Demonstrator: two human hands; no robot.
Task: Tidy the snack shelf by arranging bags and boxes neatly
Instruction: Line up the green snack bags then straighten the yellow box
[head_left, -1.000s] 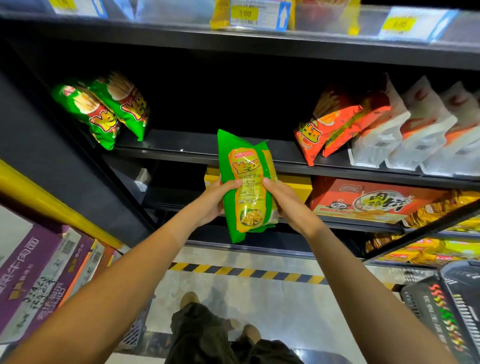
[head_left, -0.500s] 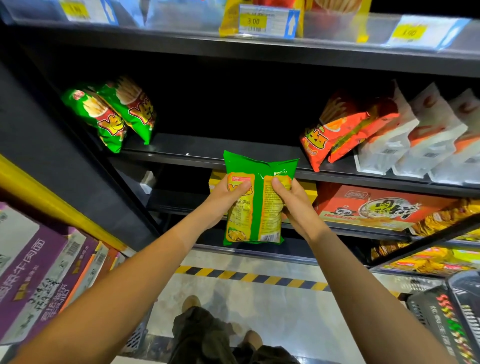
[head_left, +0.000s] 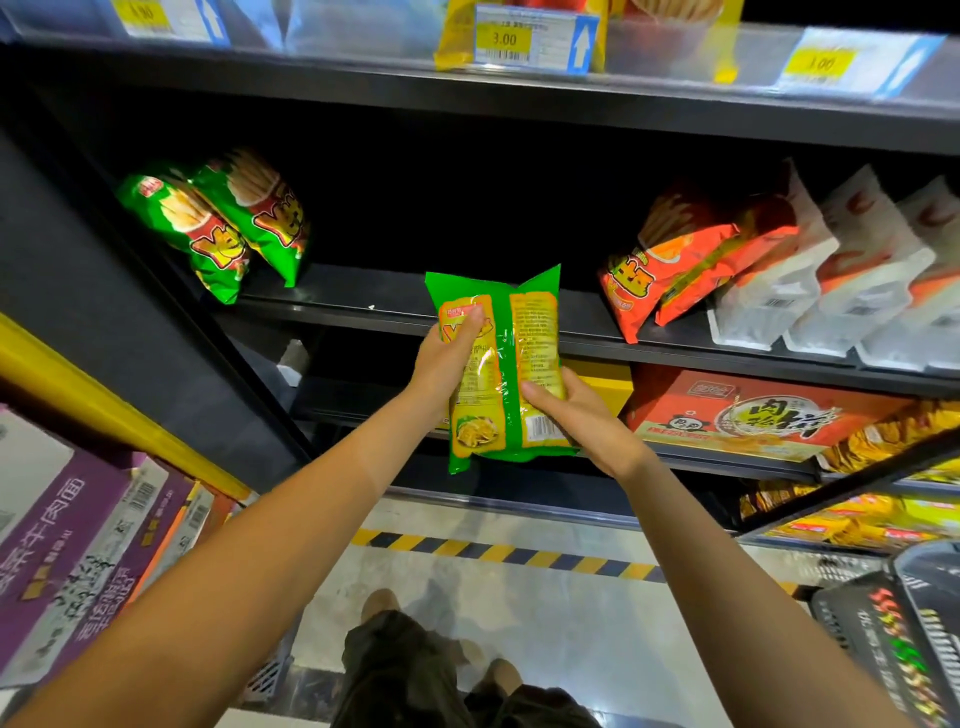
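Snack bag (head_left: 501, 364) before shelf (head_left: 363, 306), between hands.

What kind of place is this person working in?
Most likely a shop's snack aisle: price tags line the shelf edge, packaged snack bags stand in rows, and a basket sits at lower right.

Reading "3.00" on yellow price tag (head_left: 530, 39); showing "肉松饼" on red box (head_left: 769, 415); other print illegible.

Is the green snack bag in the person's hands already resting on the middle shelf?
No, the green snack bag is held in the air by the left hand and right hand, in front of the middle shelf.
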